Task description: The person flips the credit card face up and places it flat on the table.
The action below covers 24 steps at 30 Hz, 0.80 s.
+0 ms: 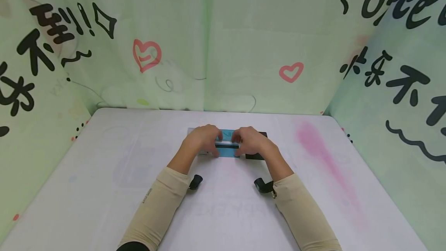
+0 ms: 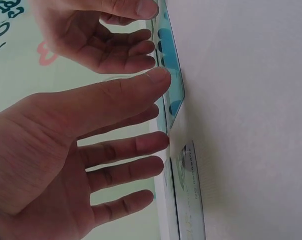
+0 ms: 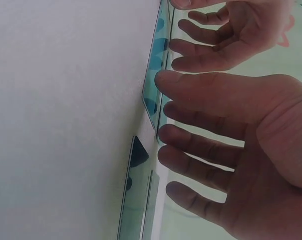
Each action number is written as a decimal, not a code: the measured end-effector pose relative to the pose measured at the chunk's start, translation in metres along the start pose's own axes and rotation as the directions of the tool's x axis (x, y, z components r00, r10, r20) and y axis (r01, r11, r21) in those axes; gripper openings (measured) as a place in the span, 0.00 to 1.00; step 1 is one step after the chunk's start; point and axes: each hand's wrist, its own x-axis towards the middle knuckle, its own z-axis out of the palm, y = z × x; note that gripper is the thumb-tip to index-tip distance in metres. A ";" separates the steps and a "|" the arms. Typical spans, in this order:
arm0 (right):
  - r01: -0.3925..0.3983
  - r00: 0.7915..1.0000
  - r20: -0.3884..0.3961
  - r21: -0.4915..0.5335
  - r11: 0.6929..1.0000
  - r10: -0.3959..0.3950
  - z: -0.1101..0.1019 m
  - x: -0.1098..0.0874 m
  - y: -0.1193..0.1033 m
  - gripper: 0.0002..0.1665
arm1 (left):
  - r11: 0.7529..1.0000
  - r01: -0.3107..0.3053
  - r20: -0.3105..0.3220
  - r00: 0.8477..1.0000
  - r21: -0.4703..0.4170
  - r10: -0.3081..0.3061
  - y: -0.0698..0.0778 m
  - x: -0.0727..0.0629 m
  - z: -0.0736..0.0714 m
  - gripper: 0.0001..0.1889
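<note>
Two sets of fingers, left hand (image 1: 205,138) and right hand (image 1: 252,140), spread and barely bent, straddle the blue box (image 1: 227,153) near the table's (image 1: 223,212) far edge, probably to steady both ends evenly; can't tell contact force. Pale box (image 1: 191,130) left, black box (image 1: 255,157) right. Whitish tabletop, pink smear (image 1: 324,158), green lettered walls (image 1: 244,30) around us.

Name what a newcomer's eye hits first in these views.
Most likely the big black lettering on both sides of the pale green backdrop, with two red heart outlines between. Then the left hand and right hand, side by side at a blue object near the far edge of the white table. A pink streak stands out on the tabletop's right side.
</note>
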 end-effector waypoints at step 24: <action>-0.023 1.000 0.011 -0.007 1.000 0.023 0.003 -0.004 0.004 0.26 | 0.999 -0.039 -0.032 0.999 -0.038 0.038 -0.004 0.002 0.010 0.26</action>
